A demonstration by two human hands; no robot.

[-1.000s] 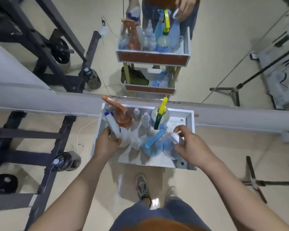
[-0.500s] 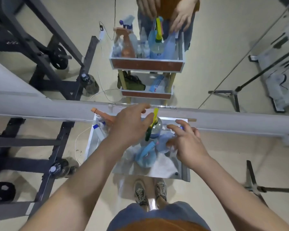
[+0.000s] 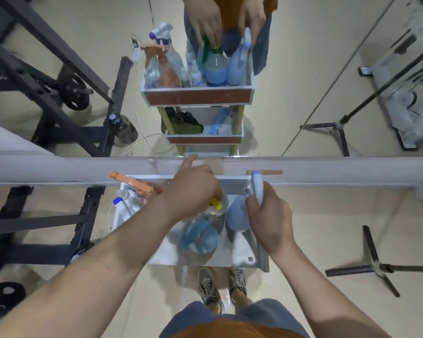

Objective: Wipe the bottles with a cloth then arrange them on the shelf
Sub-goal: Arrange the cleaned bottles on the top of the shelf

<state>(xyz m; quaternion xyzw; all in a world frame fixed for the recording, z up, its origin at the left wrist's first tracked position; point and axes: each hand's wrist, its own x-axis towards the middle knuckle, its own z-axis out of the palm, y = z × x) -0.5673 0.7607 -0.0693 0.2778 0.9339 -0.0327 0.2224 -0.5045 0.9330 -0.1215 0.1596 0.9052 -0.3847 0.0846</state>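
The top tray (image 3: pixel 263 258) of a white shelf cart stands below me against a mirror and holds several spray bottles. My left hand (image 3: pixel 193 191) reaches over the middle and grips the top of the clear bottle with the yellow-green sprayer (image 3: pixel 216 205). My right hand (image 3: pixel 270 215) grips the sprayer head of a pale blue bottle (image 3: pixel 237 215) at the tray's right side. A clear bottle with a blue trigger (image 3: pixel 200 236) stands in front between my hands. An orange spray bottle (image 3: pixel 132 182) and a white bottle with a blue cap (image 3: pixel 123 207) stand at the left.
The mirror (image 3: pixel 198 93) shows the cart's two tiers and both hands on the bottles. Its grey frame ledge (image 3: pixel 59 167) runs across just behind the tray. Black wheeled metal frames (image 3: pixel 47 220) stand at the left, and stand legs (image 3: pixel 376 267) lie at the right. My shoes (image 3: pixel 220 284) are under the tray.
My left hand left the white bottle at the left and moved right onto the yellow-topped bottle. My right hand closed round the pale blue bottle's sprayer head and shifted it right.
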